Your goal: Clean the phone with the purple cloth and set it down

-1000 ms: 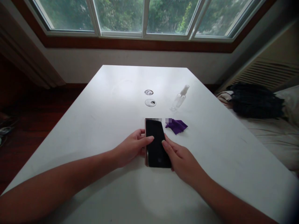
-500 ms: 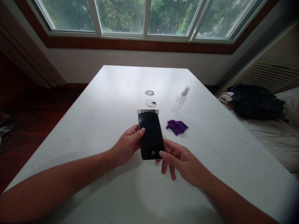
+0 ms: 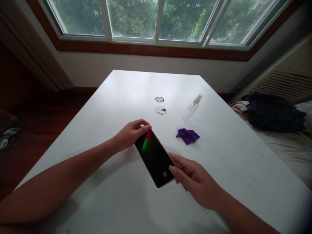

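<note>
A black smartphone (image 3: 154, 158) with a dark screen is held above the white table (image 3: 102, 110), tilted with its top end toward the upper left. My left hand (image 3: 130, 133) pinches its top corner between thumb and fingers. My right hand (image 3: 192, 180) grips the bottom end, thumb on the screen near the home button. A crumpled purple cloth (image 3: 188, 135) lies on the table just right of the phone. Beyond it stands a small clear spray bottle (image 3: 193, 108) with a white cap.
Two round cable grommets (image 3: 160, 110) are set into the table behind the phone. A bed with a black garment (image 3: 273, 112) runs along the table's right side. Windows line the far wall, and dark wooden floor lies to the left.
The phone has been lifted off the table and turned anticlockwise, its top swinging left. My left hand shifted from the phone's side to its top corner; my right moved to the bottom end.
</note>
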### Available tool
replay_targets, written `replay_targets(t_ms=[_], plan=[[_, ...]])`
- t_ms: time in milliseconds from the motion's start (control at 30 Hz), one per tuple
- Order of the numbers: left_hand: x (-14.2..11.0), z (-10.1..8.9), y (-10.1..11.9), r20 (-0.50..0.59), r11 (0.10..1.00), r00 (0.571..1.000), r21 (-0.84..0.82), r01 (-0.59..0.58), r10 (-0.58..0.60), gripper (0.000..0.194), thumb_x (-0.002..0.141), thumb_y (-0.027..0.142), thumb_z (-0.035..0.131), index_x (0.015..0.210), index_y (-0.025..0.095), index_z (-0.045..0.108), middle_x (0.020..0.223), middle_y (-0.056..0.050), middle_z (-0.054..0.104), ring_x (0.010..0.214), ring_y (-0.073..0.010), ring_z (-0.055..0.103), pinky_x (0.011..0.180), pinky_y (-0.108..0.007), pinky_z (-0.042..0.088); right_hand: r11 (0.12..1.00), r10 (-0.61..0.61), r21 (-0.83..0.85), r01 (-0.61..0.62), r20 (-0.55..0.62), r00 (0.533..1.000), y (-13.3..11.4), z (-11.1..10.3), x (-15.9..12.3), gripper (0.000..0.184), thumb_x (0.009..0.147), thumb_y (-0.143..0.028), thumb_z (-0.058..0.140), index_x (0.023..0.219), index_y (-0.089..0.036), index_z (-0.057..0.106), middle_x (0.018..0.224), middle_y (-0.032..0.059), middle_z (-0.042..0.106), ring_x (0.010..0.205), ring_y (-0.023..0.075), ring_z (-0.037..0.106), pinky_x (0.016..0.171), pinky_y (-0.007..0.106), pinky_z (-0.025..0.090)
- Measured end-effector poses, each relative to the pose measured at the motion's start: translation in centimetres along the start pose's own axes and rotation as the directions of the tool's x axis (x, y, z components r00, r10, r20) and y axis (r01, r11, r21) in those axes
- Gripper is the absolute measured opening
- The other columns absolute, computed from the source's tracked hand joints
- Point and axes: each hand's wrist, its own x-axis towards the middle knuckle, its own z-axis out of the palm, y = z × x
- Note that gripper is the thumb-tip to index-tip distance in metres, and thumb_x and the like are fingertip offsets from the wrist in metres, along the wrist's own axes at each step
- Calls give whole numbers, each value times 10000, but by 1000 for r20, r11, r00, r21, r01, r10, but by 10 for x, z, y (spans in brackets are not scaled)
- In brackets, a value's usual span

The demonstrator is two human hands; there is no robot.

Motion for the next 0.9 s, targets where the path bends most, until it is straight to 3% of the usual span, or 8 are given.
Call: replay_targets(t_ms=[100,233,333,467,533,667,800,900], plan=[[-1,2,-1,-32,1000,999,-10,-8,8,402,823,554,717,921,168,661,731,12,633,634,-115,569,580,-210,430,996,58,61,-59,13,998,4,2,0,518,999,-430,570,1479,-246,502,652,-54,467,514,74,405,456,189,329],[3,3,-2,-69,996,997,-86,32,-38,549,848,682,611,943,143,654,748,-17,625,610,-115,575,537,-210,444,969,117,227,-94,-88,989,11,2,5,556,970,-482,594,1441,-191,537,633,-45,525,443,67,422,400,188,325],[1,8,0,111,977,982,-137,166,-151,646,839,758,548,1005,138,627,837,-64,658,633,-151,641,486,-225,476,949,105,313,-35,-209,972,14,-2,11,590,944,-486,629,1425,-158,537,627,-32,565,435,86,484,389,195,375],[-12,27,2,426,964,870,15,266,-247,510,834,582,705,1083,151,594,1003,-127,722,779,-193,710,549,-245,533,940,50,337,61,-310,949,18,-10,16,587,932,-471,653,1417,-167,525,668,-17,607,498,115,568,433,216,465],[-19,36,0,464,967,856,2,256,-227,476,840,514,727,1119,162,570,1000,-117,732,788,-185,712,553,-237,526,940,36,334,72,-306,951,20,-12,18,591,933,-472,655,1426,-178,515,677,-17,610,516,120,583,443,219,480],[-23,43,-8,405,964,884,-22,265,-234,391,851,454,727,1021,149,551,860,-77,723,685,-141,679,500,-198,461,946,46,322,32,-232,972,24,-8,21,611,931,-495,648,1435,-181,505,720,-9,610,551,124,591,449,224,483],[-18,37,-15,349,959,900,-9,282,-261,338,872,433,699,954,144,543,856,-72,723,667,-114,656,530,-197,461,993,31,115,-1,-263,964,27,-12,22,661,926,-531,630,1490,-236,452,835,11,627,581,145,585,443,264,473],[-15,32,-13,302,954,906,50,295,-296,319,874,426,681,905,151,522,849,-71,723,674,-124,658,531,-210,460,934,-199,-357,8,-503,841,27,-31,22,439,941,-480,624,1305,-237,649,888,38,657,679,167,593,594,314,508]])
